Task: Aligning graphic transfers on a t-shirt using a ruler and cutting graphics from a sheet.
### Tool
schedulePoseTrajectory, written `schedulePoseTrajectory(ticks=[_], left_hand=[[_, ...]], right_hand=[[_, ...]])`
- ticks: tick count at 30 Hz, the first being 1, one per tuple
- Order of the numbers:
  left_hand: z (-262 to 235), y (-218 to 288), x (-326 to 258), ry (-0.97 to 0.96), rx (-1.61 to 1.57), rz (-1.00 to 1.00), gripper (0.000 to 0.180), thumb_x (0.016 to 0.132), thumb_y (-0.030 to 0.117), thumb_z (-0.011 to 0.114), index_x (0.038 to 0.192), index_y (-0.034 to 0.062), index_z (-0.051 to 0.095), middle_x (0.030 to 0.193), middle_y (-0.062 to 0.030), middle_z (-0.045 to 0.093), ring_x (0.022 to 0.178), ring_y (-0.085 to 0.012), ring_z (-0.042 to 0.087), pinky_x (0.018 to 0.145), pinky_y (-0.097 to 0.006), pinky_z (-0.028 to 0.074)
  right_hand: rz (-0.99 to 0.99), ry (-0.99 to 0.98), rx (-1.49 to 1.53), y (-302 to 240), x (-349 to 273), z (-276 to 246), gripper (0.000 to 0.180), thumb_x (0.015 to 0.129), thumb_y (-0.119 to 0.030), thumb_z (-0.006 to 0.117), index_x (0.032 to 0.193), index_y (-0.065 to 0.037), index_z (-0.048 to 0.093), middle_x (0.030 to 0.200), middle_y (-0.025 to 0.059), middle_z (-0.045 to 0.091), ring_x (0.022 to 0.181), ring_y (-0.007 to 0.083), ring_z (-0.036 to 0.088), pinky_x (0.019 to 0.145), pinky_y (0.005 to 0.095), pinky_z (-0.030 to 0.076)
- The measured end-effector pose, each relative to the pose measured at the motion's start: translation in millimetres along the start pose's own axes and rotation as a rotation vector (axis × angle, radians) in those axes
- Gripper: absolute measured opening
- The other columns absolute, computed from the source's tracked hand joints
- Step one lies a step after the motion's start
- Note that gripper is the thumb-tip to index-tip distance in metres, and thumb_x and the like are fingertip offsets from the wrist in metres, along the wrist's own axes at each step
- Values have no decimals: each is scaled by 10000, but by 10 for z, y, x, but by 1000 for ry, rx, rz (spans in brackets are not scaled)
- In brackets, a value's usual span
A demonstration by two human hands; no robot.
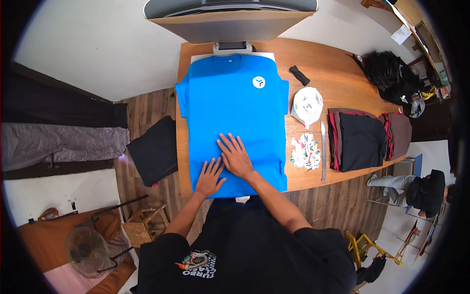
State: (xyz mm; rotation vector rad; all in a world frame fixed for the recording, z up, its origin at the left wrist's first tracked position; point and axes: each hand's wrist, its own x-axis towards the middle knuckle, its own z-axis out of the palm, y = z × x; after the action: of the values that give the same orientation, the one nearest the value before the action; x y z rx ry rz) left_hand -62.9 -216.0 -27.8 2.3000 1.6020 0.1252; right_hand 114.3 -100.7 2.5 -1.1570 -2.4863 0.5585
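A blue T-shirt (235, 108) is lying right under the fingers. The left hand (209, 180) and right hand (236, 159) are resting on its lower part, with fingers spreading wide and gripping nothing. 1 round white badge (259, 82) is sitting up and right of the fingers. Farther up, a heat press (232, 27) is standing open. Right of the fingers, cut-out stickers (306, 152) and a gray ruler (323, 152) are lying flat.

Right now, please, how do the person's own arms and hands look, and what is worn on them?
The left hand and right hand wear no gloves; I see no watch or bracelet. Short black sleeves leave the forearms uncovered; they belong to a black T-shirt with a multicoloured print on its chest.
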Motion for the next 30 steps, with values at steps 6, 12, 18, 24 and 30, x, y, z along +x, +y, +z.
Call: schedulePoseTrajectory(ticks=[6, 12, 18, 24, 30], left_hand=[[-29, -152, -640, 57, -257, -41, 529, 995, 343, 607, 1475, 135, 524, 1569, -168, 422, 1468, -361, 376, 1203, -527, 269], [-483, -74, 30, 411, -318, -74, 441, 958, 202, 670, 1383, 119, 592, 1458, -184, 491, 1373, -387, 456, 1120, -528, 340], [-516, -475, 1189, 530, 31, -65, 490, 1024, 333, 584, 1492, 196, 531, 1628, -189, 323, 1514, -402, 272, 1203, -580, 242], [-545, -846, 1188, 293, -91, -242, 529, 1081, 387, 475, 1581, 223, 419, 1693, -172, 197, 1564, -404, 146, 1238, -585, 171], [-522, -829, 898, 558, -657, -375, 561, 1092, 344, 460, 1595, 116, 362, 1668, -207, 258, 1510, -404, 306, 1208, -443, 298]], right_hand=[[-260, -222, 101, -13, -634, 408, 448, 1010, -197, 545, 1448, -103, 547, 1582, 121, 426, 1491, 354, 350, 1231, 520, 257], [-65, 14, 236, 249, -393, -51, 367, 1000, -167, 576, 1358, -104, 623, 1490, 143, 526, 1435, 383, 430, 1202, 530, 312], [312, 259, -129, 806, 110, -351, 478, 1044, -266, 487, 1501, -126, 497, 1612, 149, 381, 1497, 387, 325, 1228, 561, 220], [397, 201, -300, 1326, -303, -332, 503, 1063, -318, 457, 1555, -215, 448, 1673, 126, 283, 1521, 389, 278, 1225, 576, 217], [510, 486, 254, 1255, -389, -642, 445, 1065, -267, 480, 1479, -109, 525, 1577, 215, 419, 1427, 397, 435, 1175, 458, 356]])
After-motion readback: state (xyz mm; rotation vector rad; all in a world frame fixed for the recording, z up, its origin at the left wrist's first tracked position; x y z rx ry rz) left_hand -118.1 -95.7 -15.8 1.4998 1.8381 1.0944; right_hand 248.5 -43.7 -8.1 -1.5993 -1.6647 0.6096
